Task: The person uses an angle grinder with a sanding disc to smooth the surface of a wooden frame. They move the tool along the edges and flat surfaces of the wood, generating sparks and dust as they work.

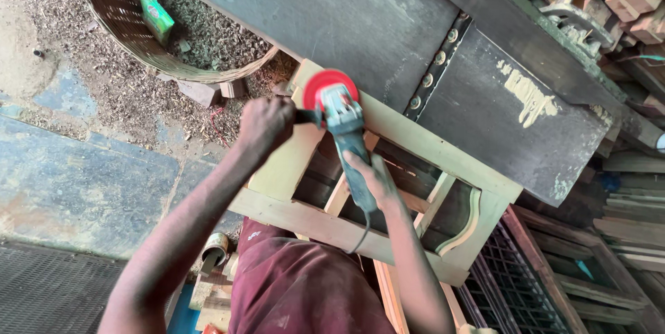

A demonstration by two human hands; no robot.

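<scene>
We grip the angle grinder [344, 136], left hand [267, 122] on its side handle, right hand [370, 180] around the body; disc best kept flat on the wooden frame [415, 141].

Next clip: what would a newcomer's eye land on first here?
The bright red sanding disc of a handheld angle grinder at centre, pressed on a pale wooden frame. The left hand grips its side handle, and the right hand holds its body. At upper left, a woven basket of shavings holds a small green box.
</scene>
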